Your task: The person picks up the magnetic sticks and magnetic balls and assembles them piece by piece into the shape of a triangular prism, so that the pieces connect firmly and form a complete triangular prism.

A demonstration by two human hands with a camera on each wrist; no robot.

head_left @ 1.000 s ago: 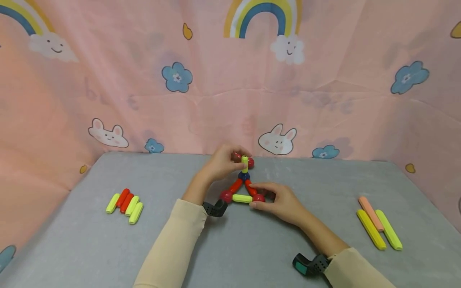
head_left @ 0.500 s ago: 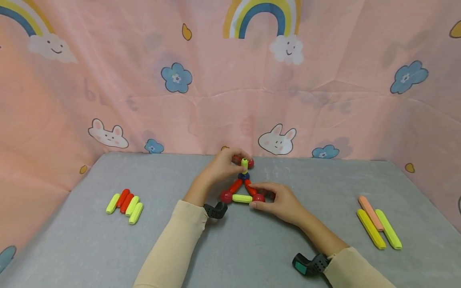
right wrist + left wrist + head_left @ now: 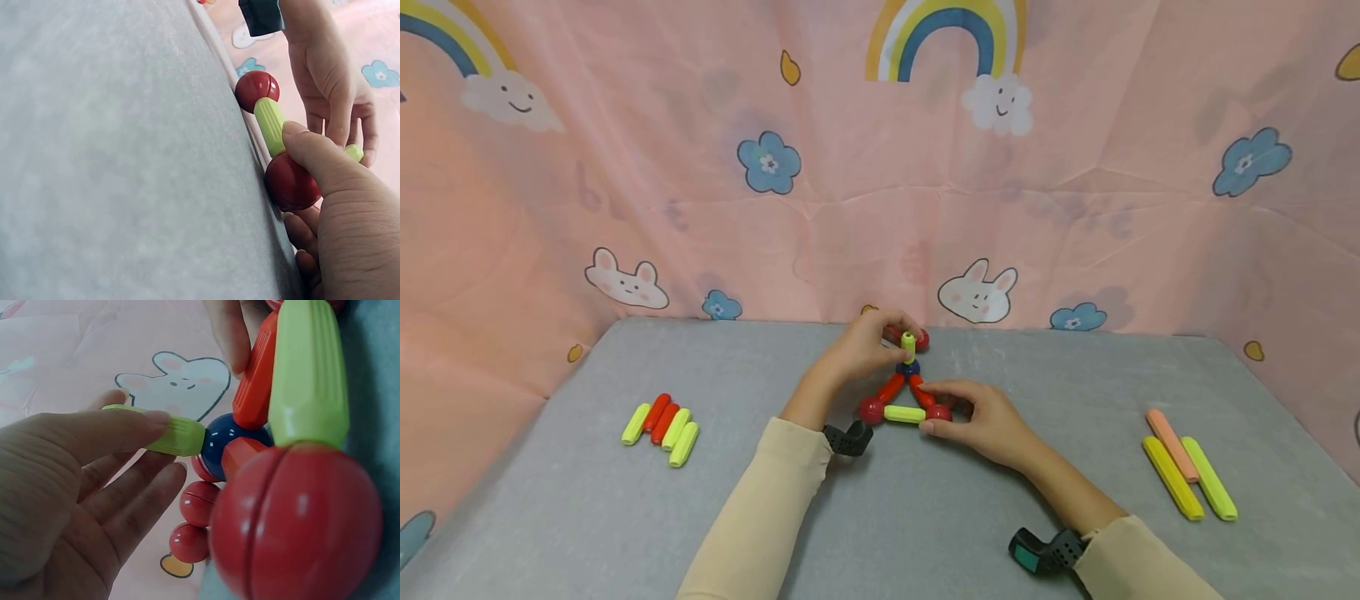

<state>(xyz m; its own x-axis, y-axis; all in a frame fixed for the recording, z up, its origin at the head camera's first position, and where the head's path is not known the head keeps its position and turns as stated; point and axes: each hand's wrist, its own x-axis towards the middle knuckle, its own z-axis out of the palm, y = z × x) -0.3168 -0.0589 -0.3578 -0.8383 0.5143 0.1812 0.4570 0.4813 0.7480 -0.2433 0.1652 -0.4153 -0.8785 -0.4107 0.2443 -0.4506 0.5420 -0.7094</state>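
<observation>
A flat triangle of toy rods and balls, like a magnetic building set, lies mid-table. Its front side is a yellow-green rod (image 3: 905,414) between a red ball (image 3: 871,409) at left and another red ball (image 3: 292,181) at right. Two red rods (image 3: 891,388) run back to a dark blue ball (image 3: 220,445). My left hand (image 3: 862,343) pinches a short yellow-green rod (image 3: 178,435) between thumb and fingers, its end against the blue ball, pointing up. My right hand (image 3: 981,421) grips the right red ball between thumb and fingers.
Loose red balls (image 3: 189,542) sit just behind the triangle. At left lie several short rods (image 3: 664,423), yellow-green and red. Three longer rods (image 3: 1172,477), yellow, orange and yellow-green, lie at right. A pink printed cloth (image 3: 850,233) hangs behind the grey table (image 3: 925,517).
My left hand has come down slightly with the short yellow-green rod, whose top now sits lower over the blue ball. The right hand has stayed in place.
</observation>
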